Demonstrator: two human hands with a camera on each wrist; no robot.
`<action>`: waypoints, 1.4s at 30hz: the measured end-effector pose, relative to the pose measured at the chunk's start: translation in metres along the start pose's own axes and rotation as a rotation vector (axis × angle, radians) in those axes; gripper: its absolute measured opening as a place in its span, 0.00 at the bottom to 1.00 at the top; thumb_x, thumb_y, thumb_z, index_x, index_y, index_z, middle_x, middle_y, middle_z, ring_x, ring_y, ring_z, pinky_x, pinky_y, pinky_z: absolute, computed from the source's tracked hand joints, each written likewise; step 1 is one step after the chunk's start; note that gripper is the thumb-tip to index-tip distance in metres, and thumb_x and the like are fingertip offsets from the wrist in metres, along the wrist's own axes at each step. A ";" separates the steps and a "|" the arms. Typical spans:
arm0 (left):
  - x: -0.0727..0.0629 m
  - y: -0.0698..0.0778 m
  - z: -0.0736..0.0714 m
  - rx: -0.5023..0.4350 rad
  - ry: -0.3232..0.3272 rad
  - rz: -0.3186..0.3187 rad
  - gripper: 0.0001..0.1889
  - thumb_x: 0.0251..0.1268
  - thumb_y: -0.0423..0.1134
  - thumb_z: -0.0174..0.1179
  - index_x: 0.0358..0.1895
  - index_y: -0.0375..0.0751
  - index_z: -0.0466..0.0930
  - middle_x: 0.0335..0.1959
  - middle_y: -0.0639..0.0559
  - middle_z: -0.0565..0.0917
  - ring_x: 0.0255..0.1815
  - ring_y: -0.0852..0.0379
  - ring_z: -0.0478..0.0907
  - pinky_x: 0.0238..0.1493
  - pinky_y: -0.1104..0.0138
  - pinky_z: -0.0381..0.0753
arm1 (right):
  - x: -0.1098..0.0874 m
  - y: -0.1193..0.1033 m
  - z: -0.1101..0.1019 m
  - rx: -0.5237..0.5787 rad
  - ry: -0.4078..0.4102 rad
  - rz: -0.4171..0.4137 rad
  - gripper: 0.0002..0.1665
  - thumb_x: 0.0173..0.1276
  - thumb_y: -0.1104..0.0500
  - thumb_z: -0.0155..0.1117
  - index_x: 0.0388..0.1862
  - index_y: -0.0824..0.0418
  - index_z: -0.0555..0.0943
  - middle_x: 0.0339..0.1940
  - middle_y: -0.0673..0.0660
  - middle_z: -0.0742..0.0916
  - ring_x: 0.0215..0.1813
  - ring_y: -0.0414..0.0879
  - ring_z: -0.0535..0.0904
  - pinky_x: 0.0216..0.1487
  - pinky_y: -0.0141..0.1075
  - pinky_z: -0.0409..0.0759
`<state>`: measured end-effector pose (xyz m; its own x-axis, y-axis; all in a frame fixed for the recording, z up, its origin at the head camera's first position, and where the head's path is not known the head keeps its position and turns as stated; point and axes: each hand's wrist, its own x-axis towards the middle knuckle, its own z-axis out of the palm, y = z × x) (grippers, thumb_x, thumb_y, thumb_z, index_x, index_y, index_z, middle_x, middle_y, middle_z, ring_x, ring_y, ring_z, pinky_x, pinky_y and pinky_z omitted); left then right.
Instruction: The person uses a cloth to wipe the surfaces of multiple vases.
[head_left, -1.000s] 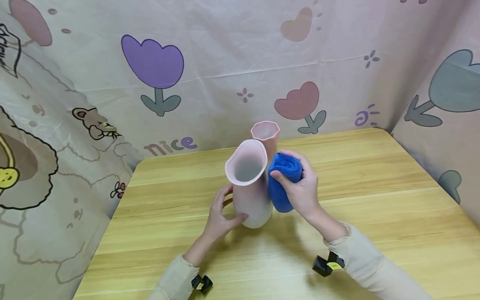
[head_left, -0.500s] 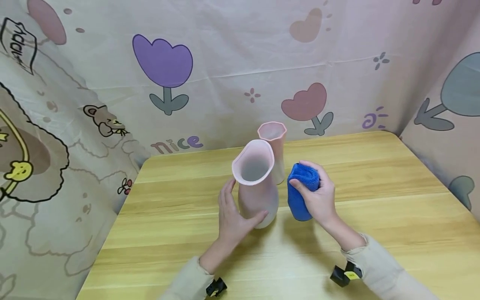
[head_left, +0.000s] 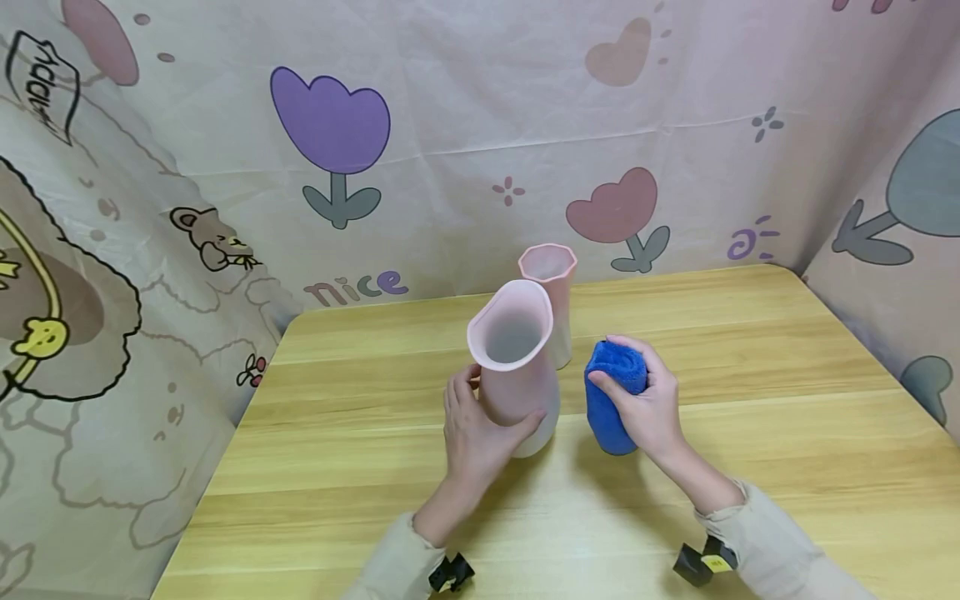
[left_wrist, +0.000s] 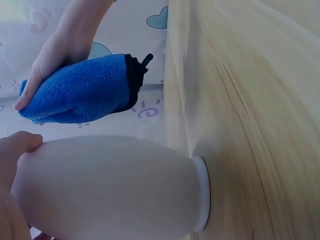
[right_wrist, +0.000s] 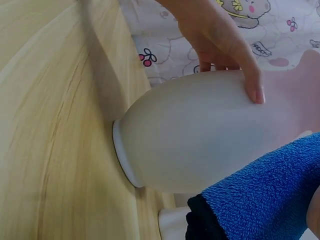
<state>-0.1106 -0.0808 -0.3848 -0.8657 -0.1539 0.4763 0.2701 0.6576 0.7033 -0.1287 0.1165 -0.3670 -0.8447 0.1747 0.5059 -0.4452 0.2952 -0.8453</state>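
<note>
A large vase (head_left: 517, 400), pink at its wavy flared mouth and whitish below, stands upright on the table. My left hand (head_left: 480, 433) grips its left side, thumb across the front and fingers round the back. To the right of it, my right hand (head_left: 652, 408) holds a folded blue towel (head_left: 611, 417) above the tabletop, apart from the vase. The left wrist view shows a dark edge and small loop on the towel (left_wrist: 85, 90). In the right wrist view the left thumb presses the vase body (right_wrist: 195, 130).
A slimmer pink vase (head_left: 558, 300) with a faceted rim stands just behind the large one, partly hidden by it. Wooden tabletop (head_left: 337, 417) spreads on both sides. A printed cloth (head_left: 450, 100) hangs behind the table and along its sides.
My right hand has drawn the blue towel away from the large vase, rightward and toward me. My left hand has shifted its grip, its thumb now farther across the front. The view has shifted slightly.
</note>
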 end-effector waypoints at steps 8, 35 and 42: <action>0.006 -0.011 -0.009 -0.102 -0.103 0.111 0.44 0.30 0.51 0.75 0.57 0.42 0.64 0.48 0.52 0.73 0.47 0.57 0.69 0.44 0.62 0.76 | -0.001 0.002 -0.003 -0.014 -0.011 -0.003 0.27 0.47 0.71 0.70 0.49 0.64 0.76 0.44 0.54 0.83 0.43 0.34 0.78 0.42 0.23 0.76; 0.057 -0.033 -0.041 -0.584 -0.651 0.130 0.43 0.34 0.24 0.71 0.62 0.31 0.61 0.58 0.37 0.69 0.58 0.43 0.66 0.59 0.51 0.68 | -0.004 0.005 -0.001 -0.004 -0.080 -0.014 0.26 0.49 0.71 0.69 0.49 0.65 0.76 0.46 0.61 0.83 0.45 0.36 0.78 0.45 0.28 0.77; 0.047 -0.035 -0.041 -0.601 -0.566 0.110 0.39 0.34 0.21 0.68 0.59 0.29 0.65 0.56 0.36 0.71 0.57 0.43 0.66 0.57 0.50 0.69 | 0.014 -0.014 -0.005 0.003 0.005 -0.092 0.27 0.47 0.71 0.71 0.50 0.65 0.76 0.44 0.52 0.83 0.45 0.37 0.77 0.46 0.26 0.76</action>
<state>-0.1439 -0.1415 -0.3655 -0.8592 0.3874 0.3343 0.4053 0.1164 0.9067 -0.1332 0.1191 -0.3473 -0.7985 0.1515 0.5827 -0.5222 0.3073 -0.7955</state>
